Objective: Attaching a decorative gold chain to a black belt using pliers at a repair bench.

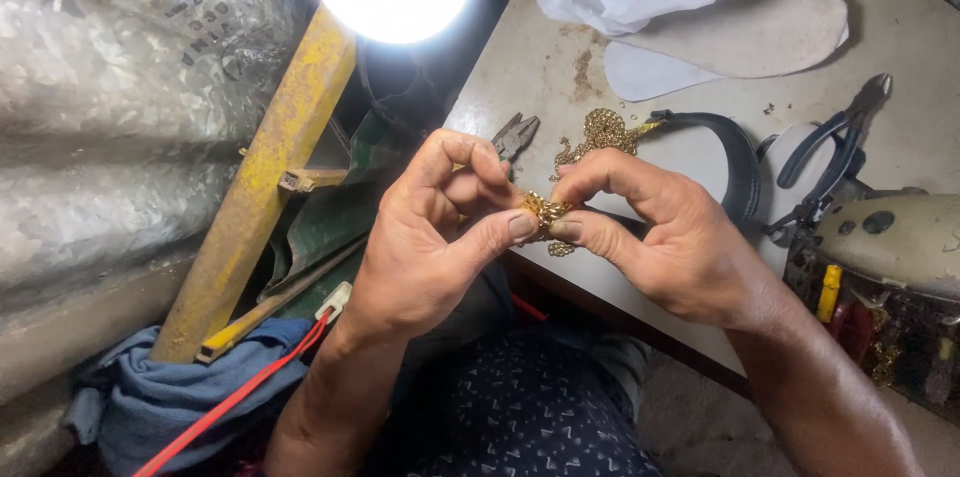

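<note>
We pinch the light, limp gold chain [546, 209] between thumb and forefinger of left hand [430, 237] and right hand [660, 237], both closed on its links.

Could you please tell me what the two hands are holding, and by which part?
Both the left hand and right hand pinch one end of a gold chain between thumb and fingertips.
</note>
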